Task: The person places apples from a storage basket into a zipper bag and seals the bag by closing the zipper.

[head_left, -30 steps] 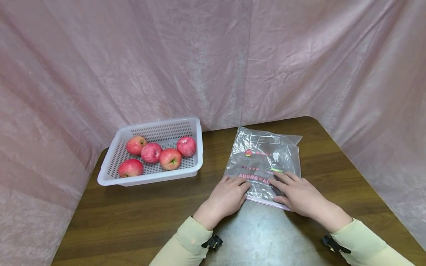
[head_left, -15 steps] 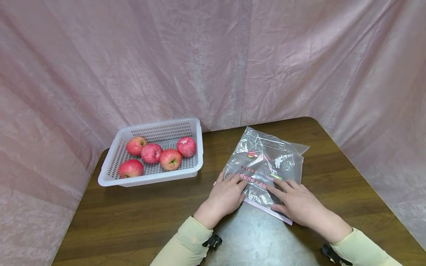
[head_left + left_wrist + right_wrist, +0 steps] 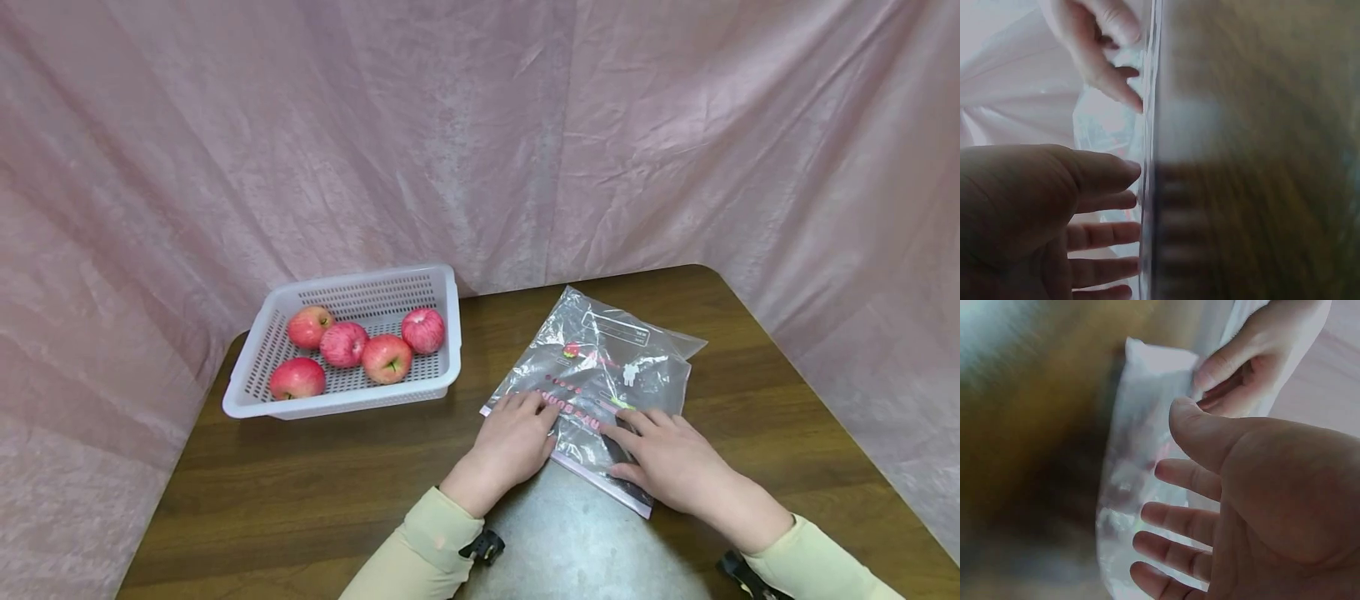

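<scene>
A clear zip bag (image 3: pixel 630 387) with pink lettering, a strawberry and a white bunny print lies flat and skewed on the table. Its pale pink zip edge (image 3: pixel 600 479) faces the person. The left hand (image 3: pixel 506 442) rests palm down on the bag's near left part, covering some of the lettering. On the near right part, the right hand (image 3: pixel 671 458) touches the plastic with spread fingers. Both wrist views show the fingers (image 3: pixel 1107 234) extended, with nothing gripped; in the right wrist view, the fingertips overlap the bag (image 3: pixel 1132 481).
A white perforated basket (image 3: pixel 247 367) holding several red apples (image 3: pixel 343 344) stands at the back left of the brown wooden table (image 3: pixel 315 492). A pink curtain (image 3: pixel 480 142) hangs behind the table. Bright glare lies on the tabletop between the forearms.
The bag has turned clockwise under the hands: its far end swung right and the zip edge's right end came nearer the person. The right hand shifted slightly nearer; the left barely moved.
</scene>
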`<move>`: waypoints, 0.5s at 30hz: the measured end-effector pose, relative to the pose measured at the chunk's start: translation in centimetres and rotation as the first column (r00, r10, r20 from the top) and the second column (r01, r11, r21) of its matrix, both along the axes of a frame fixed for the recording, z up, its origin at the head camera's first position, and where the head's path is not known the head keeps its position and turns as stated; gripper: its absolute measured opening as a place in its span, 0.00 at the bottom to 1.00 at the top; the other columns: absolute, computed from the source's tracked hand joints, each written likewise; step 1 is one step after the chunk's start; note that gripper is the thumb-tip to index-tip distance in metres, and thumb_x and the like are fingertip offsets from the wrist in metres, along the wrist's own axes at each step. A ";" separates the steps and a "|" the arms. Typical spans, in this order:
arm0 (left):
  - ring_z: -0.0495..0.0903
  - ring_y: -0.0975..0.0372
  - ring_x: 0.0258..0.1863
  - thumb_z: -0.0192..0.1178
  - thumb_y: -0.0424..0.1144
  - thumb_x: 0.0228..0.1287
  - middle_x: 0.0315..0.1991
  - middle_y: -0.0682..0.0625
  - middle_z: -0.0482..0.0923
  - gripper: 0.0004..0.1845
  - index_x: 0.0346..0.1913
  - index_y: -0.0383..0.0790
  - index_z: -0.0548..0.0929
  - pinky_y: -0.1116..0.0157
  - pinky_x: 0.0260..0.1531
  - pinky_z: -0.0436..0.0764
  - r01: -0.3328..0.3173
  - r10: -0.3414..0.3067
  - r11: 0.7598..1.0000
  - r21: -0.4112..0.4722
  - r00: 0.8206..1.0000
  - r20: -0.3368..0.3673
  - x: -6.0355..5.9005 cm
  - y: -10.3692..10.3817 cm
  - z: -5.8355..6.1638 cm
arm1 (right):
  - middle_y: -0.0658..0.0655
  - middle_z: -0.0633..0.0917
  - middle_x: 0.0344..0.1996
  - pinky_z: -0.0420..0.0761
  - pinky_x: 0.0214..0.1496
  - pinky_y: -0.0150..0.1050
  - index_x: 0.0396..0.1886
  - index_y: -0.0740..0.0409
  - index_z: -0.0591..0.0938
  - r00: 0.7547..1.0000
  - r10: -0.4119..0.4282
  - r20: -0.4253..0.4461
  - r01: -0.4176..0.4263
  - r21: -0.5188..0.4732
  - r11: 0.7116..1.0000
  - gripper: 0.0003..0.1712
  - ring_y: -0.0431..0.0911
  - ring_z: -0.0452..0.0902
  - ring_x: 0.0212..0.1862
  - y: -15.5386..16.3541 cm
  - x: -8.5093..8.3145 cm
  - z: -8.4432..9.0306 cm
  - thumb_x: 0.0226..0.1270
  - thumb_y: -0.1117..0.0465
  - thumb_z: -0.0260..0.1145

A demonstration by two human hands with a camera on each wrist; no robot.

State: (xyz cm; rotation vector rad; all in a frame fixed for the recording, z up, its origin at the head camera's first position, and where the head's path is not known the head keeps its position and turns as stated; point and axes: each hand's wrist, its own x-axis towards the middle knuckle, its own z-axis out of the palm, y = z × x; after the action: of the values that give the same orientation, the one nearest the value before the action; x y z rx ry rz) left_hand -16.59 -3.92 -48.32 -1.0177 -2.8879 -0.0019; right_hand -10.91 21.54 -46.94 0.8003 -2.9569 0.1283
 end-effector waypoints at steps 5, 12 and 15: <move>0.82 0.50 0.66 0.69 0.54 0.77 0.66 0.48 0.82 0.25 0.72 0.51 0.84 0.50 0.66 0.81 0.028 -0.027 0.999 0.015 0.998 -0.060 0.8 0.7 0.5 | 0.65 0.81 0.71 0.78 0.65 0.69 0.72 0.53 0.85 0.999 -0.033 -0.029 0.031 -0.044 0.999 0.34 0.66 0.77 0.69 0.3 -1.9 1.0 0.73 0.43 0.77; 0.76 0.51 0.72 0.66 0.60 0.78 0.73 0.47 0.77 0.29 0.75 0.54 0.82 0.48 0.67 0.79 0.047 -0.047 0.998 -0.046 0.999 0.001 1.7 1.2 0.1 | 0.70 0.74 0.78 0.69 0.73 0.75 0.77 0.55 0.81 0.994 -0.096 -0.056 0.092 -0.065 0.994 0.37 0.73 0.67 0.77 1.8 -5.5 1.1 0.75 0.46 0.76; 0.75 0.51 0.72 0.66 0.60 0.78 0.73 0.48 0.77 0.27 0.72 0.55 0.82 0.47 0.67 0.79 0.043 -0.043 0.998 -0.048 0.999 0.004 1.8 1.2 -0.1 | 0.71 0.73 0.78 0.66 0.75 0.75 0.79 0.55 0.79 0.993 -0.120 -0.016 0.119 -0.060 0.991 0.38 0.74 0.65 0.78 2.4 -6.3 0.8 0.76 0.46 0.76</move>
State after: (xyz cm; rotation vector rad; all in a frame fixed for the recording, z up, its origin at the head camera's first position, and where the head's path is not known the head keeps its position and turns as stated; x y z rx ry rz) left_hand -14.79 -2.69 -48.42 -1.0885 -2.8811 0.0638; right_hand -17.19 23.90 -46.11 0.6123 -2.9573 0.1981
